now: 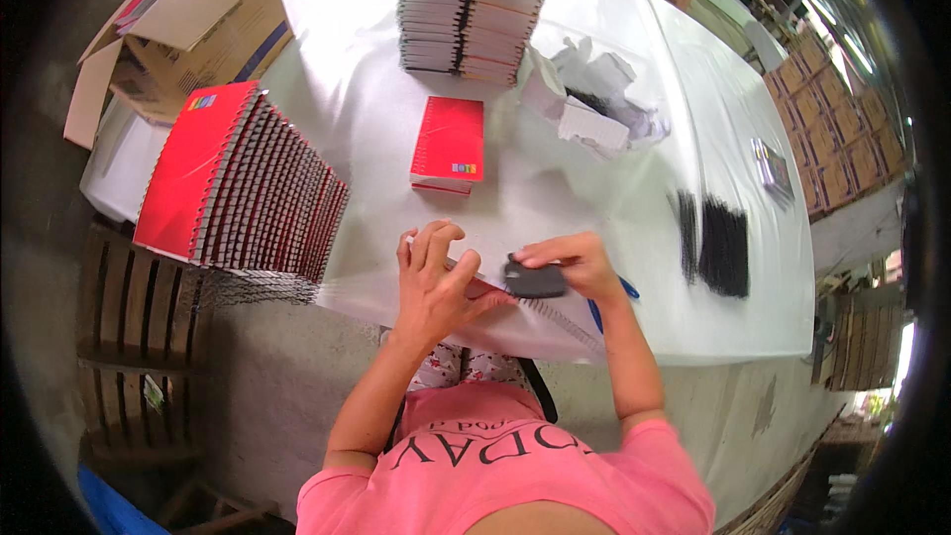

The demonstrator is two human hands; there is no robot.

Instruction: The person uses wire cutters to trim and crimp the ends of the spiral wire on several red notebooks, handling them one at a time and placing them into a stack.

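My left hand [436, 272] grips a thin red notebook [477, 288] by its edge near the table's front edge, with the fingers bent over it. My right hand [582, 260] is closed on a black blocky device [536, 280], held against the notebook's right end. A thin spiral binding coil [562, 321] trails from there toward the lower right, under my right wrist. Something with blue handles [597, 315], partly hidden by my right forearm, lies beside the coil. A small red notebook stack [448, 137] rests beyond my hands.
At the left stands a leaning stack of red spiral notebooks [263, 183], with an open cardboard box [213, 35] behind it. Tall notebook stacks [475, 10] rise at the far side. Crumpled white paper [604, 114], black coils [724, 246] and a small case [772, 169] lie rightward.
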